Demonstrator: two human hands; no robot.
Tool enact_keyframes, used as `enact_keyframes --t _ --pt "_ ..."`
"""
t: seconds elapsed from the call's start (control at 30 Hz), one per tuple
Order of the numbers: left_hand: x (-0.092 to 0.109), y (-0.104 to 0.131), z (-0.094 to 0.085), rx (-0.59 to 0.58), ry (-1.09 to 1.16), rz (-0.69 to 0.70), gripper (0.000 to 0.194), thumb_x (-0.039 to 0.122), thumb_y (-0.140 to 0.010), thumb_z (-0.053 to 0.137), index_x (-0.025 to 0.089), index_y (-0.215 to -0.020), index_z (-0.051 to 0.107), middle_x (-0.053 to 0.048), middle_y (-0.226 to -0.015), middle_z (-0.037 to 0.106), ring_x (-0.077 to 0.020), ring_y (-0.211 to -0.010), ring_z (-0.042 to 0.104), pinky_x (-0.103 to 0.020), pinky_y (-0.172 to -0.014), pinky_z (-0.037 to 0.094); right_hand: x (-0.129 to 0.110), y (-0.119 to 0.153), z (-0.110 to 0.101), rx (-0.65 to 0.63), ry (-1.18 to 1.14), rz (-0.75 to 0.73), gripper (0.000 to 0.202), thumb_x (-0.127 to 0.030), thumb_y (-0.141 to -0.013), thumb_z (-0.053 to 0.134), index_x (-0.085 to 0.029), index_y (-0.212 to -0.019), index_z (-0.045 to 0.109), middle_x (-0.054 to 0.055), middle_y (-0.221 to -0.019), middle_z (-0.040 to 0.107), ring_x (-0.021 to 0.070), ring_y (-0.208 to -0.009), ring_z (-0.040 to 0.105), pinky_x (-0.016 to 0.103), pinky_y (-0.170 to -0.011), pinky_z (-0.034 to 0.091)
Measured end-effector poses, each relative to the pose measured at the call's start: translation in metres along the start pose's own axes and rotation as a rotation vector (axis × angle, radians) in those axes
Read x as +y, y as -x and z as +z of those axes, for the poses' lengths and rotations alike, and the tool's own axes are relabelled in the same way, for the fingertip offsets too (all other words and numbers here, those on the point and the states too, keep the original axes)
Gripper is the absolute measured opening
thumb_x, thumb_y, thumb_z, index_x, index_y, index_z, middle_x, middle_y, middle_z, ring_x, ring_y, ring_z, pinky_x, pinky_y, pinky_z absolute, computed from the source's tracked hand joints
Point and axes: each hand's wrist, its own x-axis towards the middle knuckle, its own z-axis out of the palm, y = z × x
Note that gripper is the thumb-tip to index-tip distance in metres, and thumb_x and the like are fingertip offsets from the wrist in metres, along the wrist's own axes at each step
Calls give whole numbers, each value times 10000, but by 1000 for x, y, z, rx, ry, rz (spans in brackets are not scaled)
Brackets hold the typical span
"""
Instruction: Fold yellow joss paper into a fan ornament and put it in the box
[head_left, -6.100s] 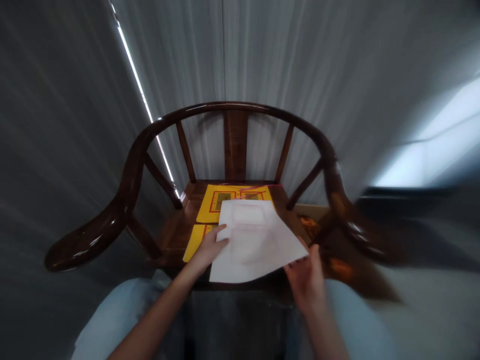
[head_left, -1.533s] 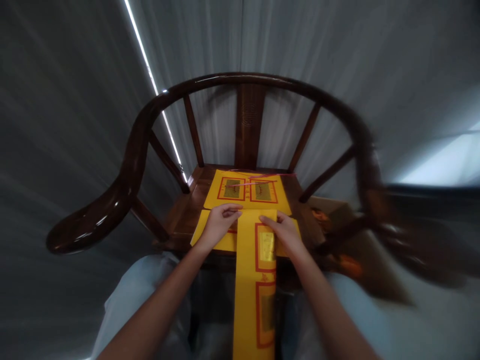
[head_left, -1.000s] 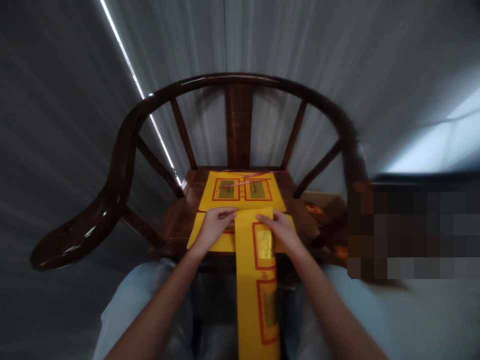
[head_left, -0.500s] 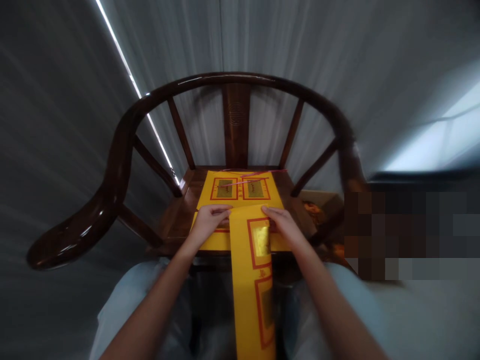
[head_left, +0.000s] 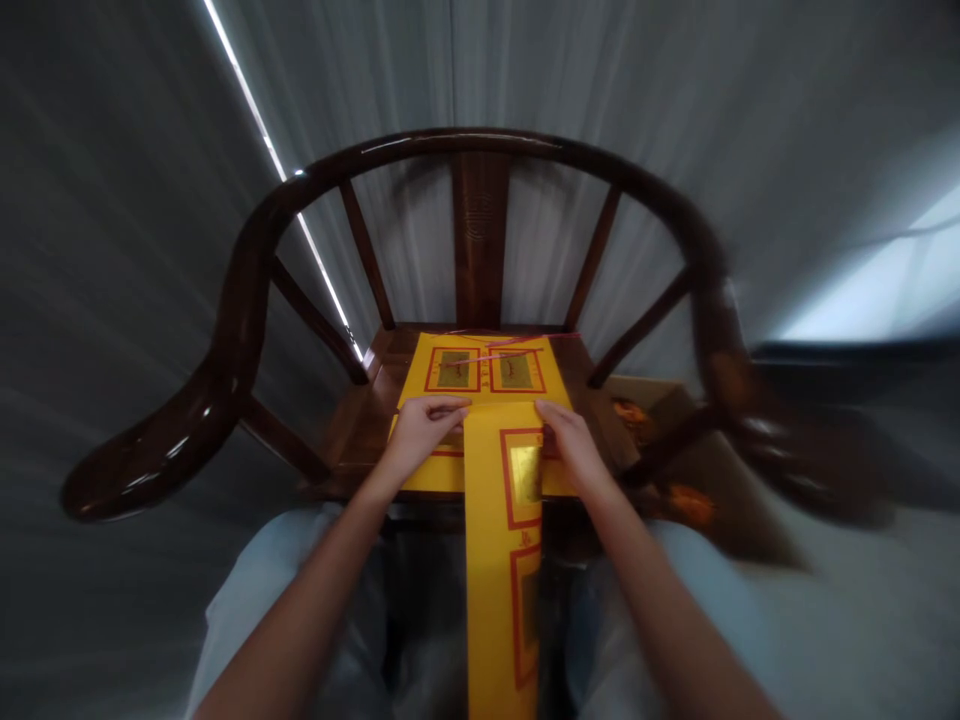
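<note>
A long yellow paper sheet (head_left: 487, 520) with red frames and gold patches hangs from my two hands over the chair's front edge, between my knees. My left hand (head_left: 427, 430) pinches its upper left corner between thumb and fingers. At the upper right corner, my right hand (head_left: 566, 435) holds the sheet with fingers closed on it. The sheet's right side looks folded or curled, cutting off the printed frames. Behind and beneath it, more yellow paper (head_left: 484, 345) with two red-framed gold squares lies flat on the chair seat. Thin pink strings (head_left: 517, 342) lie across that paper.
The dark wooden armchair (head_left: 478, 240) faces me, its curved armrail (head_left: 247, 270) rising on both sides. A cardboard box (head_left: 675, 400) with orange things (head_left: 690, 505) inside stands on the floor at the right. Grey corrugated wall (head_left: 405, 70) closes off the back.
Both hands keep their hold on the yellow sheet, which has narrowed slightly at its right side. The whole view has shifted a little.
</note>
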Motion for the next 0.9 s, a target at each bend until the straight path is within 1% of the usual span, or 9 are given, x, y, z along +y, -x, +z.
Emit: enact_keyframes --t 0.1,0.27,0.37,0.47,0.53,0.63,0.7,0.8,0.9 --pt "-1 1 3 29 30 10 327 328 -595 855 130 -841 772 -77 -845 771 -220 -773 725 -337 -720 625 -4 2 0 -13 -36 37 402 -534 -726 702 -196 -942 724 57 -915 757 237 -760 697 286 -586 513" --pt "1 -3 9 80 60 -10 325 308 -575 863 117 -816 759 -72 -788 759 -217 -755 716 -328 -703 618 -8 1 -8 -167 45 99 376 -472 -661 784 -164 -875 753 79 -925 759 233 -815 707 279 -653 533" --pt "0 -5 11 68 98 -41 355 300 -588 858 113 -867 743 -71 -808 756 -195 -734 708 -293 -671 609 -9 1 -13 -180 65 99 400 -484 -689 764 -157 -920 755 93 -961 758 239 -853 712 295 -701 543" --pt "-2 -1 14 59 149 -124 449 349 -668 815 117 -1034 699 -78 -864 755 -163 -685 699 -257 -617 587 -12 4 -15 -181 67 91 400 -494 -694 760 -158 -912 756 96 -975 758 249 -870 715 315 -735 549" --pt "-2 5 16 -22 151 -202 461 426 -735 758 121 -1072 682 -90 -897 753 -161 -673 698 -245 -590 570 -15 6 -15 -176 81 78 389 -501 -699 755 -161 -888 756 91 -949 760 247 -836 717 316 -710 551" --pt "-2 14 20 -236 72 -252 404 454 -703 781 119 -923 729 -88 -854 756 -181 -707 699 -238 -612 556 -20 7 -15 -137 81 50 355 -499 -713 745 -171 -850 752 75 -894 763 236 -773 713 301 -633 545" --pt "-3 17 24 -305 23 -224 344 410 -636 833 126 -807 740 -70 -778 754 -191 -712 693 -241 -630 551 -21 6 -13 -102 77 39 336 -493 -707 750 -176 -818 746 66 -854 762 232 -738 707 290 -587 536" --pt "-6 17 29 -278 -3 -182 293 391 -620 838 135 -713 728 -50 -682 736 -201 -672 677 -257 -597 538 -21 2 -11 -68 77 38 312 -474 -699 761 -176 -790 734 58 -808 756 222 -689 696 274 -541 520" --pt "-9 13 30 -222 -11 -177 280 384 -635 821 132 -657 703 -38 -605 704 -195 -624 659 -246 -542 506 -21 1 -10 -95 54 63 306 -457 -694 771 -182 -825 736 54 -832 757 210 -684 693 264 -539 522"
